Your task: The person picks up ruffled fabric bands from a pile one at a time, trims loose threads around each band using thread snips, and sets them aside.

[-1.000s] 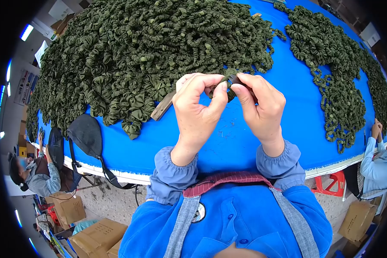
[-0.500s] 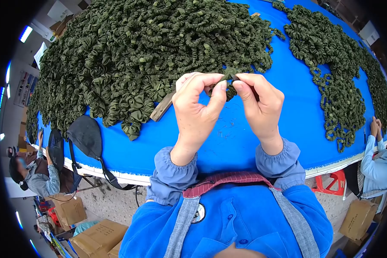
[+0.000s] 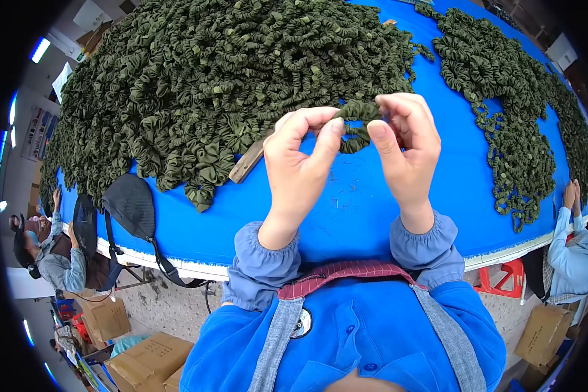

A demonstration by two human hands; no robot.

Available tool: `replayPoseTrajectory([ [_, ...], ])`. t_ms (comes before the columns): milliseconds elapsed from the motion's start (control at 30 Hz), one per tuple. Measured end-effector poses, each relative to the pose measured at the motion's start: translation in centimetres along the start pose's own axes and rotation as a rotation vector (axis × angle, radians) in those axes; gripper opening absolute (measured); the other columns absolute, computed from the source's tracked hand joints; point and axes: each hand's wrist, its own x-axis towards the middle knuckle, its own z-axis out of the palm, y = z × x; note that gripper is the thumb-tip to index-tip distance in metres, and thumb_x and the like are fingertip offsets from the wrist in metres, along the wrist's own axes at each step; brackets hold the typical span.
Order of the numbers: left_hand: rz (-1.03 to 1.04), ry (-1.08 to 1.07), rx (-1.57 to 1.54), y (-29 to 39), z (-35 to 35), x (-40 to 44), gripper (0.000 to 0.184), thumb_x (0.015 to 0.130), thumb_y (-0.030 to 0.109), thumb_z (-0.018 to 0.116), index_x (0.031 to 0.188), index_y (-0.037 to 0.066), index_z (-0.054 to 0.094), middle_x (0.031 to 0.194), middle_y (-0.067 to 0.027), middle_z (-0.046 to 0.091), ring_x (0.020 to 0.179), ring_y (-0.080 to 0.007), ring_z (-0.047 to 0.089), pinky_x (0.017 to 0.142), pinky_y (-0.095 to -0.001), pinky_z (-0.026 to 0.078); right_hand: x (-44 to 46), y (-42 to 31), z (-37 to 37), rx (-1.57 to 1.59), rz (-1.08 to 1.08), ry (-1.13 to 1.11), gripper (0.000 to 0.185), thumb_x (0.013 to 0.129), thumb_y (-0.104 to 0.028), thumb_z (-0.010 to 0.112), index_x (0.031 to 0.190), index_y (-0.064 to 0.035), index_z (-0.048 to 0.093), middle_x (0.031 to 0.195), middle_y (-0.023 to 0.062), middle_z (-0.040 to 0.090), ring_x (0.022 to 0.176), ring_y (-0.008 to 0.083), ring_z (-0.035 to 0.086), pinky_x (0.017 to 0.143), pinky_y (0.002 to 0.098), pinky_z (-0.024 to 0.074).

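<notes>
A dark green scrunchie [image 3: 359, 110] is stretched into a ring above the near side of the blue-covered table. My left hand [image 3: 300, 160] pinches its left side between thumb and forefinger. At the ring's right side is my right hand [image 3: 409, 153], its thumb standing apart from its curled fingers. Those fingertips are close to the fabric; whether they touch it is unclear. Behind my hands rises a large heap of similar green scrunchies [image 3: 196, 78]. A wooden stick [image 3: 247, 162] lies at the heap's front edge, left of my left wrist.
More scrunchies [image 3: 513, 130] cover the table's right side. Dark thread bits lie on the blue cloth [image 3: 336, 219] before me. A black bag [image 3: 132, 208] hangs at the left edge. One person [image 3: 59, 261] works at left, another [image 3: 571, 255] at right. Cardboard boxes [image 3: 151, 359] stand on the floor.
My right thumb and fingers have parted and moved slightly right, off the pinch beside my left hand. The scrunchie now shows as an open ring, still in my left hand.
</notes>
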Motion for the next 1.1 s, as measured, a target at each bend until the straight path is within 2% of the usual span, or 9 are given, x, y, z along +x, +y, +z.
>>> replayPoseTrajectory([
  [33,0.0,0.002,-0.001,0.1,0.1,0.0,0.017,0.075,0.005,0.067,0.092,0.001,0.066,0.078,-0.0055,0.063,0.063,-0.0117,0.052,0.067,-0.0239,0.045,0.0,-0.1,0.0,0.0,-0.001,-0.001,0.018,0.078,-0.002,0.067,0.095,-0.0006,0.062,0.077,0.0033,0.062,0.057,0.0099,0.05,0.051,0.0199,0.0389],
  [167,-0.176,-0.087,-0.342,0.8,0.5,0.1,0.018,0.078,0.007,0.068,0.095,0.0,0.066,0.081,-0.0069,0.064,0.067,-0.011,0.054,0.062,-0.0229,0.046,-0.1,-0.7,-0.3,0.344,0.373,-0.045,0.016,0.081,-0.002,0.065,0.096,-0.0002,0.061,0.079,0.0021,0.061,0.062,0.0079,0.051,0.054,0.0172,0.04],
  [367,-0.188,-0.251,-0.098,-0.5,0.2,0.0,0.014,0.081,0.006,0.065,0.094,0.001,0.065,0.093,-0.0085,0.064,0.08,-0.0126,0.056,0.072,-0.0237,0.047,-0.1,-0.6,-0.9,0.363,0.376,0.033,0.012,0.083,-0.002,0.062,0.094,0.0007,0.06,0.08,0.0025,0.061,0.064,0.0068,0.052,0.058,0.0155,0.0409],
  [500,-0.03,-0.349,-0.341,-1.1,0.3,0.3,0.011,0.083,0.004,0.062,0.093,0.001,0.065,0.106,-0.0104,0.061,0.093,-0.0151,0.056,0.082,-0.0252,0.045,0.3,-0.2,-0.6,0.53,0.482,-0.033,0.01,0.085,-0.004,0.061,0.094,0.0009,0.061,0.078,0.0034,0.06,0.065,0.0072,0.052,0.059,0.0158,0.0411],
  [700,-0.078,-0.349,-0.533,-0.8,0.7,0.5,0.01,0.084,0.002,0.06,0.094,0.0,0.064,0.114,-0.011,0.058,0.098,-0.0168,0.054,0.088,-0.0264,0.042,0.3,1.1,-0.1,0.708,0.568,-0.226,0.014,0.085,-0.006,0.061,0.096,0.0021,0.061,0.077,0.004,0.06,0.064,0.009,0.052,0.058,0.0179,0.0413],
  [833,-0.109,-0.248,-0.554,-0.7,0.8,0.4,0.011,0.085,0.002,0.06,0.095,0.0,0.063,0.112,-0.0115,0.059,0.097,-0.017,0.055,0.087,-0.0265,0.043,0.1,0.9,-0.3,0.083,0.226,-0.136,0.019,0.084,-0.009,0.063,0.099,0.0025,0.061,0.074,0.0042,0.058,0.064,0.0119,0.053,0.056,0.0206,0.0415],
  [867,-0.107,-0.246,-0.555,-0.7,0.8,0.5,0.011,0.085,0.002,0.06,0.095,0.0,0.063,0.112,-0.0115,0.059,0.097,-0.017,0.055,0.087,-0.0265,0.043,0.2,0.8,-0.3,0.083,0.223,-0.138,0.019,0.084,-0.009,0.063,0.099,0.0025,0.061,0.074,0.0042,0.058,0.064,0.0119,0.053,0.056,0.0206,0.0415],
  [1000,-0.131,-0.187,-0.501,-0.6,0.5,0.7,0.012,0.085,0.002,0.059,0.097,-0.001,0.062,0.111,-0.0114,0.058,0.097,-0.0173,0.055,0.087,-0.0267,0.043,0.5,-0.1,-0.8,-0.057,-0.127,-0.151,0.024,0.081,-0.009,0.065,0.101,0.002,0.062,0.076,0.0062,0.061,0.061,0.0147,0.054,0.053,0.0236,0.0422],
  [1100,-0.109,-0.194,-0.501,-1.0,0.3,0.7,0.012,0.085,0.003,0.059,0.096,0.0,0.062,0.111,-0.0111,0.058,0.097,-0.0171,0.054,0.086,-0.0267,0.043,0.3,-0.5,-0.7,-0.097,-0.16,-0.175,0.024,0.079,-0.008,0.066,0.101,0.0014,0.062,0.077,0.0072,0.062,0.059,0.0159,0.054,0.052,0.0249,0.0427],
])
